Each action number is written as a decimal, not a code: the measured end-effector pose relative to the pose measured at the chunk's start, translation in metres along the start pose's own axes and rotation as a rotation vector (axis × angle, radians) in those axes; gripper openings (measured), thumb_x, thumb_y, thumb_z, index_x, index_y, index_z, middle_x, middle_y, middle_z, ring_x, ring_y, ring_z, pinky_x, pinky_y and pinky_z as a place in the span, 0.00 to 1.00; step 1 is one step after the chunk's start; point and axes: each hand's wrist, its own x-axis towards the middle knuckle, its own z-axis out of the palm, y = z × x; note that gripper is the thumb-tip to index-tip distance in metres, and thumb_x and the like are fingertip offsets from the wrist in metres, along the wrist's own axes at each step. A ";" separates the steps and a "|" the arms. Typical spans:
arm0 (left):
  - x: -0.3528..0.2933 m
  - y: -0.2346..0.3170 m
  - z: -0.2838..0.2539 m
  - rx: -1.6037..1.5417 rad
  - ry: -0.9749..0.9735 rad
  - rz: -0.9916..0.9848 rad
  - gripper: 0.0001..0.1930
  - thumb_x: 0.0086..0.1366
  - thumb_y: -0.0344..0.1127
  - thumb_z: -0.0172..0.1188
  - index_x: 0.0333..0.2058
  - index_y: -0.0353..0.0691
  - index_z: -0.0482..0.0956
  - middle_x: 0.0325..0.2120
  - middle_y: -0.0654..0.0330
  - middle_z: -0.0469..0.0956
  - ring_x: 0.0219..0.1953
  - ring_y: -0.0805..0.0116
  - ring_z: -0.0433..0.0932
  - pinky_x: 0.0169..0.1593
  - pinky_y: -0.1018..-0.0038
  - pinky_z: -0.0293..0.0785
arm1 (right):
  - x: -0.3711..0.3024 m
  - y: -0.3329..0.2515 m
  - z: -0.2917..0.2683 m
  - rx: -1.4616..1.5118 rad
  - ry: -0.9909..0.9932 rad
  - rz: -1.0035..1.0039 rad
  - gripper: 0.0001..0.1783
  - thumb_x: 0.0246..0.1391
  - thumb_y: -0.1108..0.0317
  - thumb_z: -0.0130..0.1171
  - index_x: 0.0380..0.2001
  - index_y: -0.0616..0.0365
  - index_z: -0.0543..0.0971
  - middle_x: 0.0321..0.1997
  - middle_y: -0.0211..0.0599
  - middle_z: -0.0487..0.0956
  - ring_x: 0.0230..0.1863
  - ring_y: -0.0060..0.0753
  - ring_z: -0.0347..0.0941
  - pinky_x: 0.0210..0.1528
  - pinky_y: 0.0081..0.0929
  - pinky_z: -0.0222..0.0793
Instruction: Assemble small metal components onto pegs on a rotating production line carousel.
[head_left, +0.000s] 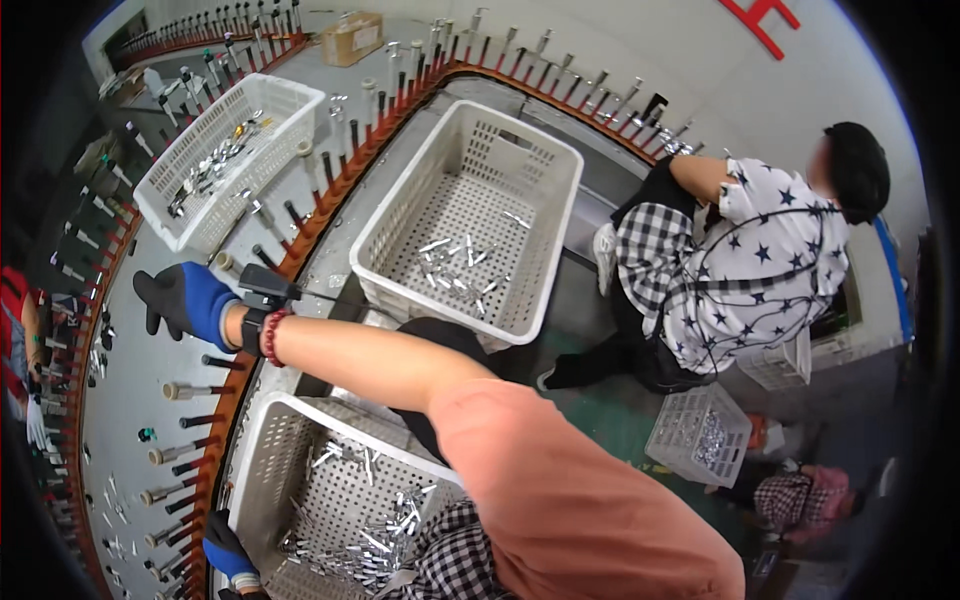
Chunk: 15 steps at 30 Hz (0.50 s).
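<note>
Nearest the lens, I saw the salmon-pink sleeve (570, 500) of the right arm stretching up and to the left across the picture, above a white perforated plastic crate (300, 470) that held a scatter of small shiny metal parts (385, 545). At the far end of that arm, my right hand (185, 300), in a blue-and-black work glove with a red bead bracelet (272, 337) and a black wrist device (262, 292) at the wrist, hung over the grey conveyor table (130, 390). Its fingers were spread loosely and I could make out nothing held in them. The hand sat just beside the curved orange rail (225, 400) set with dark upright pegs (195, 421), some of them capped with silvery metal sleeves (178, 391).

My left hand (225, 550), gloved in the same blue and black, rested low at the bottom edge against the near crate's left wall; whether it gripped anything, I could not tell.

Beyond the rail stood a second white perforated crate (465, 215) with a few more metal pieces, and a third white crate (225, 160) sat on the table farther up. To the right, another person in a star-printed shirt (770, 270) crouched near a small white basket (700, 435).
</note>
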 end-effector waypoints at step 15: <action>-0.037 0.112 0.005 -0.353 0.017 0.244 0.21 0.79 0.33 0.56 0.65 0.31 0.77 0.62 0.49 0.80 0.63 0.58 0.78 0.69 0.63 0.71 | -0.084 0.079 0.107 -0.287 -0.348 -0.960 0.15 0.61 0.68 0.66 0.49 0.63 0.84 0.46 0.55 0.85 0.47 0.53 0.84 0.52 0.42 0.81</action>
